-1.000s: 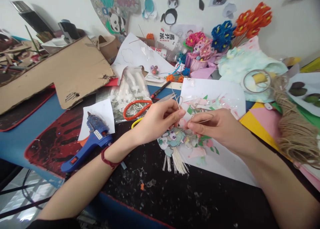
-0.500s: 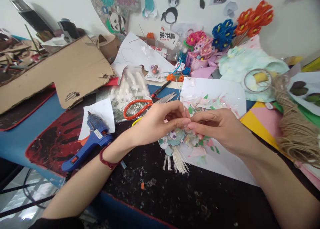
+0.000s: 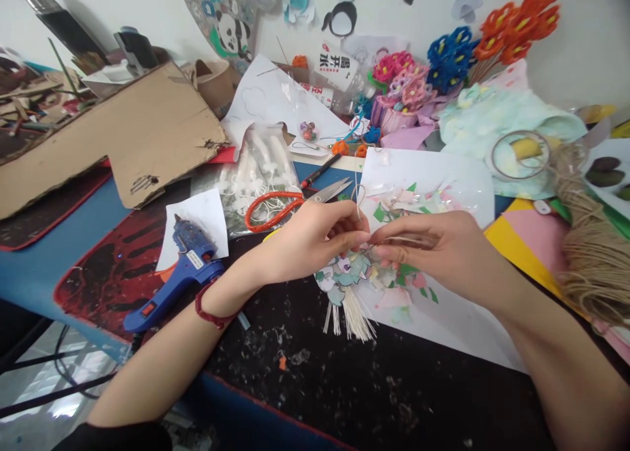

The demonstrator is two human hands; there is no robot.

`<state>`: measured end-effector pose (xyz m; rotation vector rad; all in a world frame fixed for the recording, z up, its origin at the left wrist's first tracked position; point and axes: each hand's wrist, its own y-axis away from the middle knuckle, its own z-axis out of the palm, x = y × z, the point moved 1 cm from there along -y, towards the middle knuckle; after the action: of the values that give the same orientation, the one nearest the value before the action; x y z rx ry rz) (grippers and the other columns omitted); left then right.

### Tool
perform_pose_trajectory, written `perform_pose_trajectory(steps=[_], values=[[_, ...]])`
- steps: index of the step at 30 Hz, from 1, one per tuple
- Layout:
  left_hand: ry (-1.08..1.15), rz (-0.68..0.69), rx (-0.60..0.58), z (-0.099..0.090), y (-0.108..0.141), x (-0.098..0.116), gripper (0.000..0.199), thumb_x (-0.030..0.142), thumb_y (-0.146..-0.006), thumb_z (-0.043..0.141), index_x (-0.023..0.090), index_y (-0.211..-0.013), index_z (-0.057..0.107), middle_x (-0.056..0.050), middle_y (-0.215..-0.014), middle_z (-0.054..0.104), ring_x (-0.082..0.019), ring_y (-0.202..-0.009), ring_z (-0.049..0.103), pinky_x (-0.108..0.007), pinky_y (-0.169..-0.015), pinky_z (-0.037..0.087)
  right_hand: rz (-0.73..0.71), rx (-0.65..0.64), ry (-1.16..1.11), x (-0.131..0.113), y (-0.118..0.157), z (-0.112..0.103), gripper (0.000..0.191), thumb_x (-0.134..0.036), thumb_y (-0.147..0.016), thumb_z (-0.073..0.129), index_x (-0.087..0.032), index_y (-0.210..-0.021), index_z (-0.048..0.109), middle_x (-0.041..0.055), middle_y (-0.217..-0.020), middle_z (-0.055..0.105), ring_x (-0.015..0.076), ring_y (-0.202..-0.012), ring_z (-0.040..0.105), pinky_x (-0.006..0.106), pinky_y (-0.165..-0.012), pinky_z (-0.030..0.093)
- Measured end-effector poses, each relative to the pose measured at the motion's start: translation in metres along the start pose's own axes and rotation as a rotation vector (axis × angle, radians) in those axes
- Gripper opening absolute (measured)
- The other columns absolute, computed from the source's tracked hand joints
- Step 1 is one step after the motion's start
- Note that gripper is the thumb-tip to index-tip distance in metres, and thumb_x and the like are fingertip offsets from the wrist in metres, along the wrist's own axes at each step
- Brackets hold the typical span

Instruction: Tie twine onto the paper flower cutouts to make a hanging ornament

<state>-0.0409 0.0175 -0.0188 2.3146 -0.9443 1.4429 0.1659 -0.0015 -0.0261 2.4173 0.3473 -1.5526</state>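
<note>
Centre of frame: left hand [image 3: 315,241] and right hand [image 3: 433,244] each show a narrow grip, pinching thin cord [image 3: 357,201]; tasselled charm [image 3: 345,269] sits just below. Judged: cord light, limp; charm bendable, best held by edges.

One left hand [image 3: 312,244] and one right hand [image 3: 440,244] make two hands at the middle of the frame; the thin cord strands [image 3: 359,205] there are too fine to count. Below them is one paper cut-out figure [image 3: 344,270]. Left of centre are one blue glue gun [image 3: 191,272], one red bracelet [image 3: 209,312], one pair of scissors [image 3: 274,211] and one dark pen [image 3: 322,170]. The right side has one tape roll [image 3: 493,155] and one twine bundle [image 3: 598,264]; the upper right, one orange flower bunch [image 3: 519,27] and one blue flower bunch [image 3: 449,58].
</note>
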Motion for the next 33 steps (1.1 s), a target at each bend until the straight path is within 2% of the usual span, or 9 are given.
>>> perform_pose_trajectory(steps=[5,10,14,17,33], values=[[-0.148,0.001,-0.003,-0.002,-0.001,-0.004,0.009,0.020,-0.092,0.061,0.012,-0.090,0.065,-0.001,-0.081,0.065,-0.009,-0.070,0.056,-0.021,-0.063,0.042,-0.048,0.021,0.129,0.001,-0.001,0.001,0.010,-0.033,-0.080,0.071,-0.023,-0.078,0.074,-0.0003,-0.070,0.070,0.0145,-0.062,0.065,0.028,-0.057,0.049],[-0.217,-0.013,-0.047,0.002,-0.002,-0.010,0.013,0.023,-0.093,0.060,0.012,-0.092,0.065,-0.003,-0.084,0.062,-0.011,-0.072,0.053,-0.023,-0.063,0.041,-0.258,0.050,0.349,-0.002,-0.001,0.000,0.012,-0.024,-0.086,0.067,-0.022,-0.074,0.069,-0.0006,-0.085,0.070,0.0147,-0.080,0.063,0.030,-0.073,0.046],[-0.204,-0.057,-0.070,0.004,-0.002,-0.012,0.011,0.021,-0.092,0.060,0.011,-0.093,0.064,-0.001,-0.080,0.059,-0.009,-0.068,0.051,-0.022,-0.061,0.038,-0.202,0.015,0.403,-0.002,0.000,0.002,0.008,-0.021,-0.085,0.068,-0.023,-0.078,0.070,-0.0033,-0.077,0.071,0.0121,-0.070,0.063,0.027,-0.065,0.044],[-0.190,-0.082,-0.070,0.003,-0.002,-0.012,0.012,0.023,-0.092,0.060,0.011,-0.091,0.064,0.000,-0.077,0.058,-0.009,-0.066,0.049,-0.022,-0.059,0.037,-0.220,0.001,0.433,-0.001,0.001,0.005,0.006,-0.019,-0.083,0.070,-0.023,-0.078,0.071,-0.0035,-0.076,0.072,0.0113,-0.068,0.063,0.025,-0.063,0.044],[-0.203,-0.036,-0.076,0.005,-0.003,-0.012,0.013,0.024,-0.092,0.059,0.013,-0.085,0.061,0.000,-0.078,0.056,-0.010,-0.067,0.048,-0.023,-0.060,0.036,-0.217,-0.041,0.483,-0.001,0.001,0.008,0.010,-0.024,-0.084,0.066,-0.021,-0.075,0.070,-0.0004,-0.069,0.070,0.0137,-0.062,0.061,0.028,-0.059,0.042]])
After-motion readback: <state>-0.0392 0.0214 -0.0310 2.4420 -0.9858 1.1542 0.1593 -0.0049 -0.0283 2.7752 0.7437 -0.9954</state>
